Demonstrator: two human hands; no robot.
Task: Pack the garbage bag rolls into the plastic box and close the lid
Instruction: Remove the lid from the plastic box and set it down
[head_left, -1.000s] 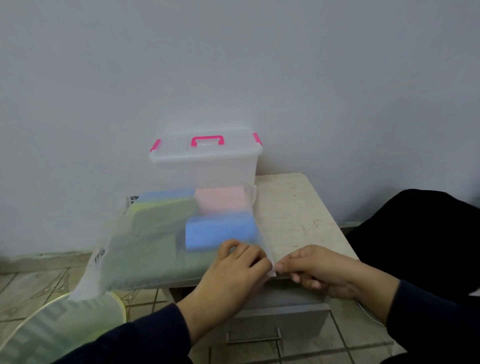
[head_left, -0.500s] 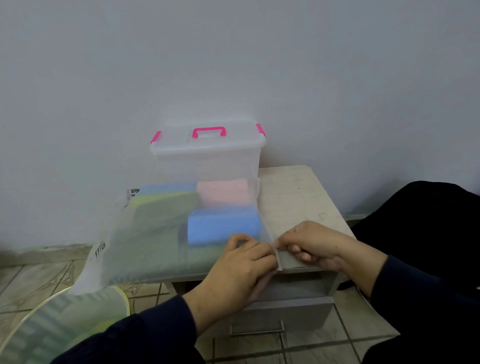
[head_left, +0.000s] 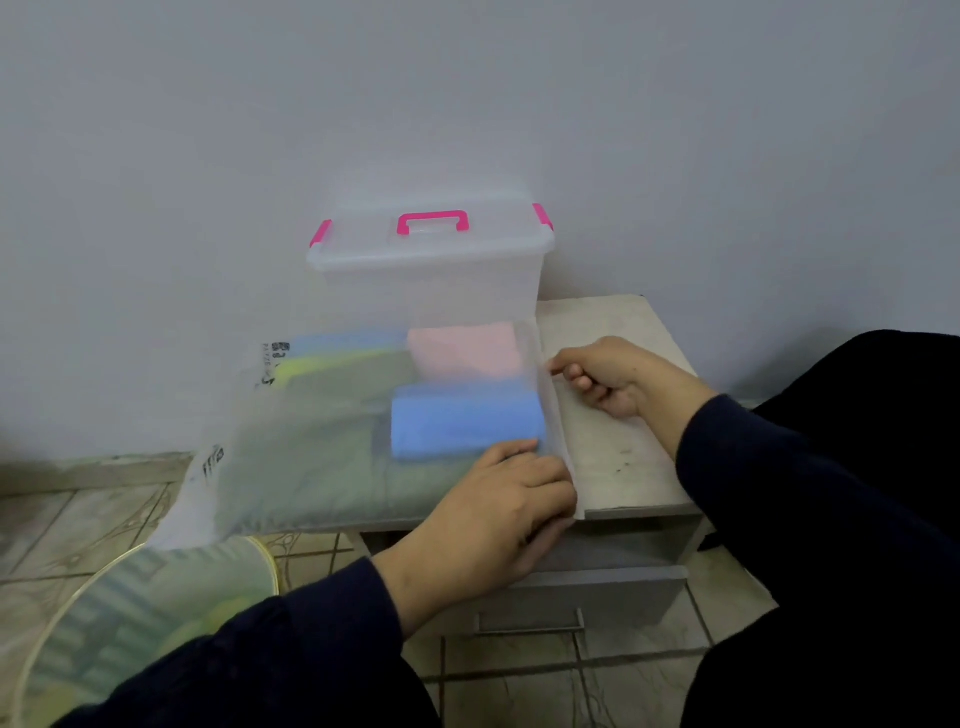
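Both hands pinched the open edge of the frosted plastic pouch (head_left: 322, 447): left hand (head_left: 498, 519) near, right hand (head_left: 618, 374) far, seemingly to free the coloured garbage bag rolls (head_left: 465, 423) inside, lying before the lidded clear plastic box (head_left: 431, 275) on the surface (head_left: 623, 457).

Your worktop (head_left: 618, 457) is a small pale cabinet top against the wall. On it stand the clear plastic box (head_left: 431, 291), lid on, at the back, and a translucent bag (head_left: 322, 441) of coloured rolls overhanging its left edge.
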